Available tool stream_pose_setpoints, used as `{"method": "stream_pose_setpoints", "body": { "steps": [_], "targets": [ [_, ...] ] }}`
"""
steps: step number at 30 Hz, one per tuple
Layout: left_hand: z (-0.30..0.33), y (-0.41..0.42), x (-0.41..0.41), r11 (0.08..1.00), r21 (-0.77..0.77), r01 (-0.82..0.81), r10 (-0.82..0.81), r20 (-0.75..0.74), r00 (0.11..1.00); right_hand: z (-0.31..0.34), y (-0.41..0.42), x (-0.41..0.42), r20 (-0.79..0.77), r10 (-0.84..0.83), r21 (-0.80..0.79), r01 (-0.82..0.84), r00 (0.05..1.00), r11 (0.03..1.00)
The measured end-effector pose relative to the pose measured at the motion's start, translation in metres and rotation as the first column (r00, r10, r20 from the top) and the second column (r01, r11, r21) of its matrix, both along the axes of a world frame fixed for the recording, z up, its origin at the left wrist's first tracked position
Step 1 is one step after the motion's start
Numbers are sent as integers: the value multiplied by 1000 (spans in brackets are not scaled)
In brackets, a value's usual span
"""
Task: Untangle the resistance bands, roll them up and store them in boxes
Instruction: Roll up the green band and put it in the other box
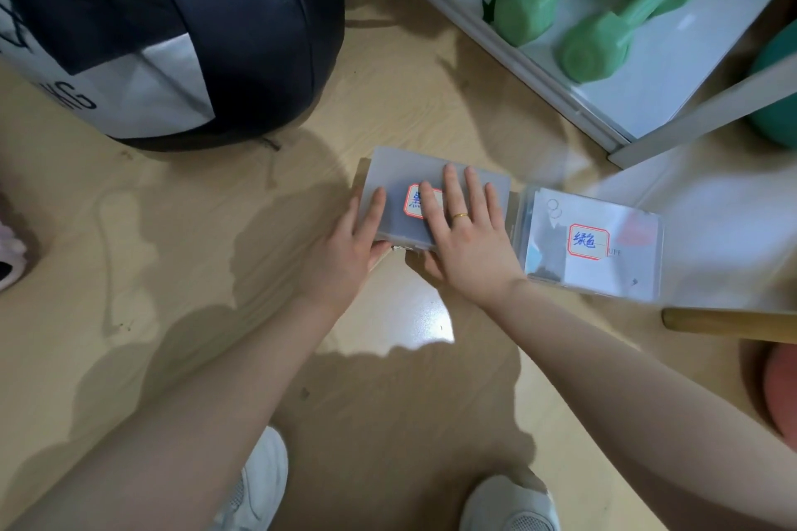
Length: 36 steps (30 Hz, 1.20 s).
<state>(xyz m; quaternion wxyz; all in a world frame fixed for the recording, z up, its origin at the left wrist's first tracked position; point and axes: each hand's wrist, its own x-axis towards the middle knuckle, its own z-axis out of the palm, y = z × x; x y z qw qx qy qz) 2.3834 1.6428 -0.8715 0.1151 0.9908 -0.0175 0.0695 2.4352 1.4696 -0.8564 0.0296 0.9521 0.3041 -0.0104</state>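
Clutter rings the work spot on the wooden floor: a black-and-white punching bag fills the upper left of the frame, two green dumbbells lie on a white shelf at the upper right, a wooden stick and a reddish ball sit at the right edge, and two white shoes show along the bottom. At centre lies a frosted plastic box, lid down, with dark contents dimly showing through; just to its right, touching or nearly so, lies a second box with blurred coloured shapes inside. The left hand rests on the near left corner of the first box, fingers straight on the lid and thumb at the front edge. The right hand, wearing a gold ring, lies flat on the lid with fingers spread, partly covering a red-bordered label with blue handwriting. The second box's label reads "绿色", with the print "UFF" beside it. The bag carries partial letters, cut off
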Motion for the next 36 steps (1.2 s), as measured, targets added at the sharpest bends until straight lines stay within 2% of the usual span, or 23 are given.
{"method": "stream_pose_setpoints", "body": {
  "steps": [3,8,12,14,17,20,22,24,29,36],
  "targets": [
    [-1,-2,0,996,86,-13,10,44,999,-4,-3,-1,45,14,10,-14,999,1000],
    [-2,-1,0,995,94,-10,10,-1,1000,-14,-2,-8,95,6,-2,-6,995,1000],
    [3,-2,0,995,97,-28,37,-94,995,-7,1,-10,-6,-4,-33,4,1000,999],
    [6,-4,-1,998,52,-36,43,-124,991,-1,-4,-8,-78,38,7,-37,996,999],
    [13,-12,-2,981,138,136,-127,-74,989,19,-25,-10,-149,58,162,-34,987,986],
    [17,-27,1,934,198,296,-279,-108,954,30,-67,-21,-165,-28,82,42,986,996],
    [13,-36,3,926,221,306,-282,-133,950,28,-95,-32,-148,-141,-22,139,979,990],
    [5,-43,9,925,236,299,-289,-77,954,21,-119,-39,-116,-272,-83,264,955,961],
    [1,-55,39,936,202,288,-291,-16,957,11,-130,-29,-107,-348,-95,339,931,936],
    [8,-62,125,883,210,421,-433,16,901,5,-118,20,-126,-453,-36,452,883,891]
  ]
}}
